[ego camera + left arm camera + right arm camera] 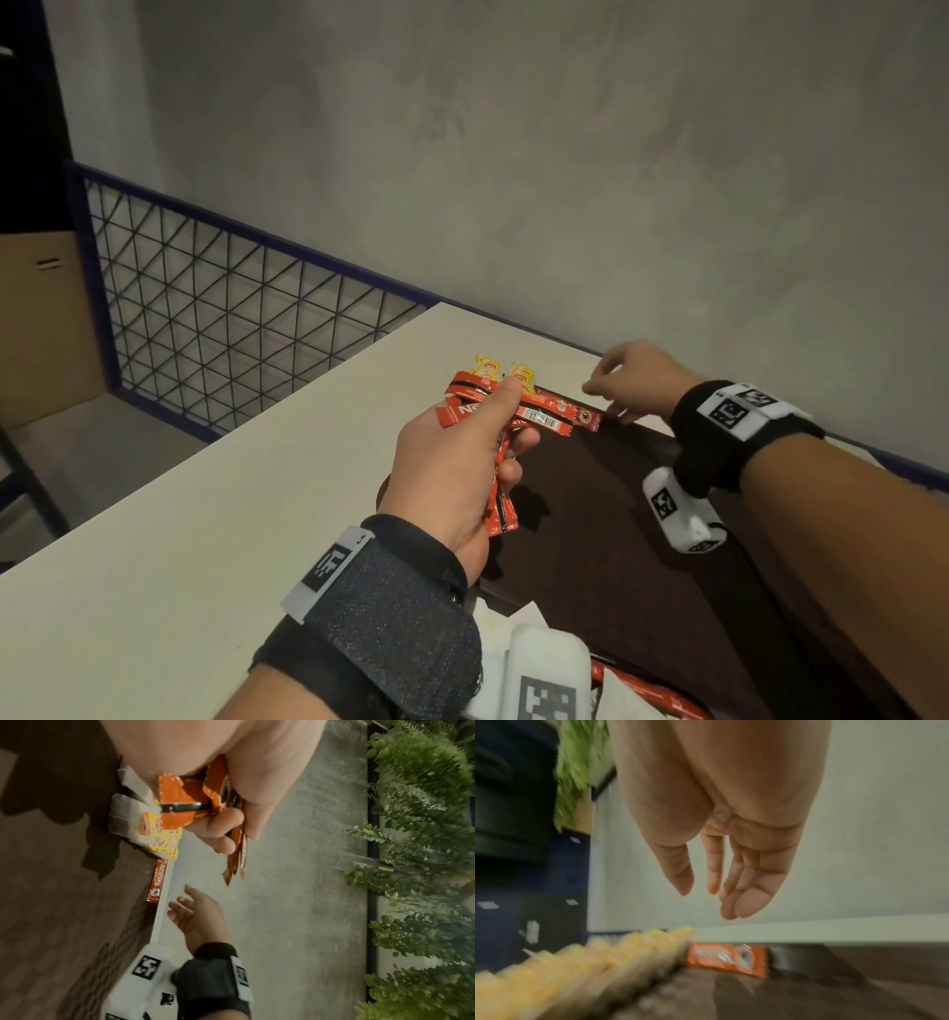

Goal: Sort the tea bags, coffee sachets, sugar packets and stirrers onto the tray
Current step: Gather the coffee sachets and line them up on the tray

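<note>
My left hand grips a bunch of red coffee sachets, also shown in the left wrist view as coffee sachets, above the dark brown tray. One red coffee sachet lies flat against the tray's far rim; it shows as the sachet and the sachet. Yellow-tagged tea bags are stacked at the tray's far left corner. My right hand hovers empty just above the lying sachet, fingers relaxed and pointing down.
The tray sits on a white table against a grey wall. A wire-mesh fence runs behind the table on the left. More red sachets and white packets lie at the tray's near edge.
</note>
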`<state>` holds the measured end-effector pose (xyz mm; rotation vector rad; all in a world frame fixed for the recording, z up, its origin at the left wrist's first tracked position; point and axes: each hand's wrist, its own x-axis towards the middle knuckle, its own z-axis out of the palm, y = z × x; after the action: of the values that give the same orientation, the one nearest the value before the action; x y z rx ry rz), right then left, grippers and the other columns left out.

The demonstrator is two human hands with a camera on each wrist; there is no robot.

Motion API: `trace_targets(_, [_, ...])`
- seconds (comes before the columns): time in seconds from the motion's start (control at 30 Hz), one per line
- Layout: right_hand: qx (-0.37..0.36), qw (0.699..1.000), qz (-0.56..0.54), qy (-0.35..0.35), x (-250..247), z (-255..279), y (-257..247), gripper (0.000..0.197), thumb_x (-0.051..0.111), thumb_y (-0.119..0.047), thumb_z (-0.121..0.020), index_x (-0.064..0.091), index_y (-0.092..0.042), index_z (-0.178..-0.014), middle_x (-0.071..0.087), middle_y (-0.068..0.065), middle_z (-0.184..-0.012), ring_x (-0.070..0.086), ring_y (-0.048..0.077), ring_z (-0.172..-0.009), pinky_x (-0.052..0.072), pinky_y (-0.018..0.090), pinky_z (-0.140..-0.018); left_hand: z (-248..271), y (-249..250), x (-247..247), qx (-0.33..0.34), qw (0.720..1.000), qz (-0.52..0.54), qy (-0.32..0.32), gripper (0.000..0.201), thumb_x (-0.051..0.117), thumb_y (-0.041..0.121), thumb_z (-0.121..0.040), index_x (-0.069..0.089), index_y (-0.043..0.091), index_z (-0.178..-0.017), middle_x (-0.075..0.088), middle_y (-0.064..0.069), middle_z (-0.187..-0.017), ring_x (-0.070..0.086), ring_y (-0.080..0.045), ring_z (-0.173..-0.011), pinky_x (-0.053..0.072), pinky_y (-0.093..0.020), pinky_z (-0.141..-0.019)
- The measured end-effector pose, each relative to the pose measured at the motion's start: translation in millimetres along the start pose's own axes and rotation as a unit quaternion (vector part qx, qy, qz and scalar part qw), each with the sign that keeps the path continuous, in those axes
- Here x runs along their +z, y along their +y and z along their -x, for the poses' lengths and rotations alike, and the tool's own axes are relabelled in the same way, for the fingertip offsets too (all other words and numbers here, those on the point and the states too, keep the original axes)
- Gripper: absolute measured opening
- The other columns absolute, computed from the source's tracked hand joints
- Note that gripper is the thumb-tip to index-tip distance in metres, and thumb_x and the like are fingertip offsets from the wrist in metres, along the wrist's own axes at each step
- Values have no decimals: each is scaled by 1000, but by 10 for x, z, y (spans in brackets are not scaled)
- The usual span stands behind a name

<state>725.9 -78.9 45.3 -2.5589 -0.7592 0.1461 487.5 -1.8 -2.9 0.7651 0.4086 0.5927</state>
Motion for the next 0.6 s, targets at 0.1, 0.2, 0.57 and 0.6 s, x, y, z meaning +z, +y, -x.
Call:
trace_targets(0.1, [-49, 982, -160, -92, -219, 410, -346, 35, 77, -33, -90, 70, -5, -109, 69, 12, -96, 67, 24, -77, 57, 35, -69, 24, 6, 25, 12, 1000, -6, -4, 27, 81, 26, -87, 74, 7, -105, 78, -11, -84, 70, -11, -65, 40, -16, -41])
trace_targets(0.2, [-117, 944, -208, -230, -384, 816, -608, 51, 83, -39, -82, 70, -1, -113, 68, 12, -95, 63, 26, -82, 53, 40, -74, 36, 13, 35, 25, 1000, -11, -5, 26, 81, 24, -87, 73, 6, -103, 77, -9, -82, 68, -11, -63, 39, -17, -42])
trace_targets(0.57, [-422, 885, 195, 6, -308, 1302, -765, 39, 75, -53, -84, 67, -32, -116, 63, -12, -100, 60, 7, -87, 54, 33, -74, 22, 62, -8, 38, 999, -6, 14, 37, 83, 28, -86, 71, 1, -108, 71, -10, -75, 57, -11, -51, 41, -19, -41])
trace_targets(0.6, [-441, 871, 215, 23, -302, 1303, -739, 34, 73, -50, -88, 69, -30, -115, 63, -11, -98, 58, 8, -85, 54, 35, -74, 28, 64, -7, 36, 999, -4, 12, 35, 83, 27, -85, 72, 2, -107, 71, -9, -74, 59, -11, -53, 41, -19, -42])
